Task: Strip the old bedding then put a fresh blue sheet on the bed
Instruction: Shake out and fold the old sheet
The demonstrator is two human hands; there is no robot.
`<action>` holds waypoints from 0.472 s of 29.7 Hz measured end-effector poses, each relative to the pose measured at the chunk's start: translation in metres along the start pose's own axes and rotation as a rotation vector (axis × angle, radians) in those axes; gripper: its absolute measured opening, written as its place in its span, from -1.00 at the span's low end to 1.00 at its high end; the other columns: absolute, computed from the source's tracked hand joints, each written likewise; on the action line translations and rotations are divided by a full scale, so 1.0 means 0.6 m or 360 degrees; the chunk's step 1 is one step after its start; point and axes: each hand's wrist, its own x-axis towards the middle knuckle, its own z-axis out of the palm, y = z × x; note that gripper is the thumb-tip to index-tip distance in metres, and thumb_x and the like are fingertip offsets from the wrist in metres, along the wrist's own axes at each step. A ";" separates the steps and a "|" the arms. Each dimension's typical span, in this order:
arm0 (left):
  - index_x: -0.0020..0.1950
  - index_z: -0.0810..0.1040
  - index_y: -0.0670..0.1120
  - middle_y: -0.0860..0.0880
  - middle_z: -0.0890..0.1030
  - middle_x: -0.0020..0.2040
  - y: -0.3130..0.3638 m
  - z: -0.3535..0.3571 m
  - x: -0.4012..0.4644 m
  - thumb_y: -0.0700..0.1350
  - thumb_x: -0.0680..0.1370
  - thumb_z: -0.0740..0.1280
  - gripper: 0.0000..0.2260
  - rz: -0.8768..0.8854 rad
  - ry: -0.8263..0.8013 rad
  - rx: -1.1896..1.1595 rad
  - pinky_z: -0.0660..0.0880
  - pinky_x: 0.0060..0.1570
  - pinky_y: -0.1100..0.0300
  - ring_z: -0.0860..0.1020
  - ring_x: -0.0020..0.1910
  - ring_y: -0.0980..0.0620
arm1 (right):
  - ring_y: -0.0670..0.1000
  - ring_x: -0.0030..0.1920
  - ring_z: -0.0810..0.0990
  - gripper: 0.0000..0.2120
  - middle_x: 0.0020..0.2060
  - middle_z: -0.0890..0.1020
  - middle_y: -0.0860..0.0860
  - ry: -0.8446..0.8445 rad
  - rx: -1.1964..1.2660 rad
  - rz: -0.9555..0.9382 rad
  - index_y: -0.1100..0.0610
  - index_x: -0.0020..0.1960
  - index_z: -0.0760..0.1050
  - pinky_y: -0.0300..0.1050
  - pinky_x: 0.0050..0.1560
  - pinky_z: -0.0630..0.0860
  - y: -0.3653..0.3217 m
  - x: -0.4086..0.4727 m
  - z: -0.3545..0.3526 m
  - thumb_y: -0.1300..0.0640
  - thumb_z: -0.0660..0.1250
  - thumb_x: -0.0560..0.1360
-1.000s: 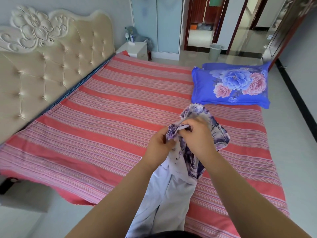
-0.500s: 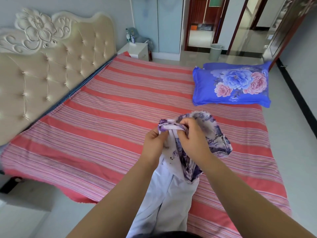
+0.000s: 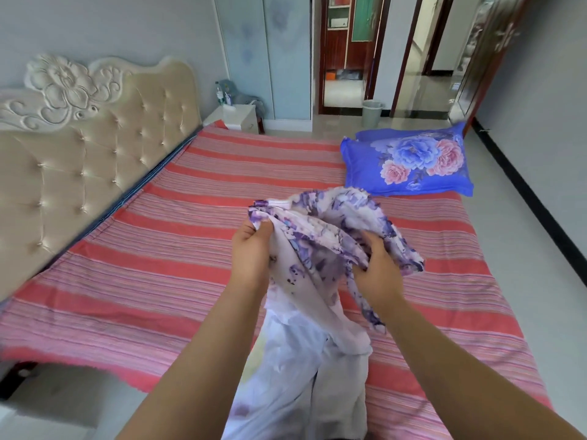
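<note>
A white cloth with a purple flower print (image 3: 320, 236) is held up over the near side of the bed, its pale lower part hanging down toward me. My left hand (image 3: 251, 255) grips its upper left edge. My right hand (image 3: 378, 274) clutches a bunched fold on the right. Below them the bed is covered by a red and pink striped sheet (image 3: 165, 249), lying flat. Two blue floral pillows (image 3: 409, 163) are stacked at the bed's far right corner.
A cream tufted headboard (image 3: 89, 147) runs along the left. A white nightstand (image 3: 236, 117) with bottles stands at the far end. A grey bin (image 3: 372, 112) sits by the open doorway. Bare floor lies to the right of the bed.
My hands have moved apart, spreading the printed cloth wider between them. The view has tilted up, showing more of the wall and doorway.
</note>
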 end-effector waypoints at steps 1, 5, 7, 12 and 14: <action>-0.40 0.12 0.01 0.04 0.12 -0.52 0.010 -0.021 -0.007 -0.22 0.60 0.21 -0.57 -0.0002 -0.0004 -0.0047 -0.02 -0.34 0.10 0.03 -0.49 0.04 | 0.17 0.01 0.59 -0.42 0.12 0.61 0.04 -0.0082 0.0039 0.0028 -0.01 0.40 0.30 -0.03 -0.09 0.49 -0.002 -0.018 0.003 0.19 0.33 0.41; -0.53 0.17 0.04 0.07 0.15 -0.55 0.048 -0.108 -0.033 -0.24 0.62 0.18 -0.48 0.0056 -0.0062 -0.0142 0.02 -0.39 0.16 0.05 -0.52 0.08 | 0.22 -0.05 0.59 -0.70 -0.04 0.64 0.14 -0.0228 -0.0133 0.0058 0.13 0.19 0.50 -0.07 -0.17 0.45 -0.008 -0.094 0.029 0.12 0.23 0.49; -0.51 0.16 0.04 0.06 0.15 -0.54 0.066 -0.158 -0.047 -0.23 0.62 0.17 -0.49 0.0089 -0.0048 -0.0159 0.03 -0.38 0.17 0.04 -0.48 0.07 | 0.22 -0.02 0.58 -0.74 -0.01 0.64 0.19 -0.0220 0.0017 0.0141 0.18 0.18 0.53 -0.08 -0.16 0.41 -0.023 -0.137 0.044 0.16 0.25 0.53; -0.39 0.13 0.01 0.03 0.14 -0.49 0.100 -0.286 -0.086 -0.23 0.61 0.16 -0.59 0.0088 0.0076 -0.0127 0.06 -0.38 0.17 0.06 -0.45 0.06 | 0.18 -0.16 0.59 -0.72 -0.08 0.63 0.26 -0.0060 0.0261 0.0246 0.22 0.25 0.48 -0.09 -0.22 0.43 -0.091 -0.240 0.065 0.18 0.27 0.56; -0.32 0.15 -0.02 0.02 0.16 -0.47 0.123 -0.333 -0.092 -0.24 0.59 0.16 -0.68 0.0132 0.0145 -0.0034 0.10 -0.42 0.18 0.12 -0.47 0.08 | 0.13 -0.38 0.52 -0.75 -0.30 0.59 0.20 -0.0026 0.0290 0.0204 0.17 0.23 0.50 -0.14 -0.39 0.41 -0.125 -0.285 0.063 0.15 0.26 0.57</action>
